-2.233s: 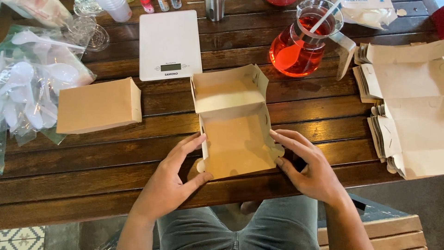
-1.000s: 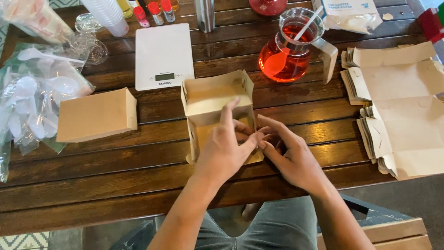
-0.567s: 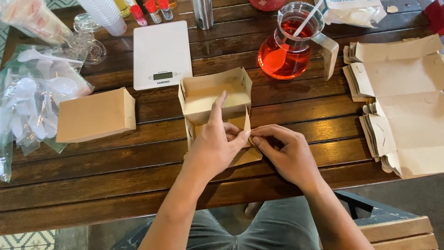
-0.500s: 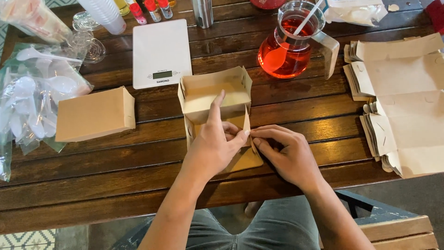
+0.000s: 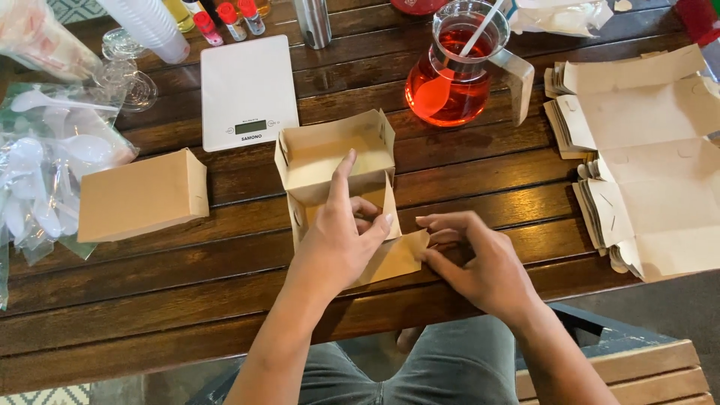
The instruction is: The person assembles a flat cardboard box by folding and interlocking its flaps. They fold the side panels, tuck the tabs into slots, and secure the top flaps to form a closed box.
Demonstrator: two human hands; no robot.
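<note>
matt brown cardboard box — glossy dark wooden table — clear glass jug.

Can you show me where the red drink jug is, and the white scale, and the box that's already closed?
red drink jug (image 5: pixel 450 86), head view, on its glass belly.
white scale (image 5: pixel 247 90), head view, on its flat top.
closed box (image 5: pixel 141 196), head view, on its brown top face.

Half-folded carton: plain kraft brown, paler inside. Closed box and stack of flat carton blanks: same kraft brown, unpatterned. Tabletop: dark reddish-brown planks, glossy grain. Kitchen scale: white, small grey display. Glass jug: clear, red liquid inside. Plastic spoons: white, in clear bags. Small bottles: red caps. Trousers: grey-blue.
</note>
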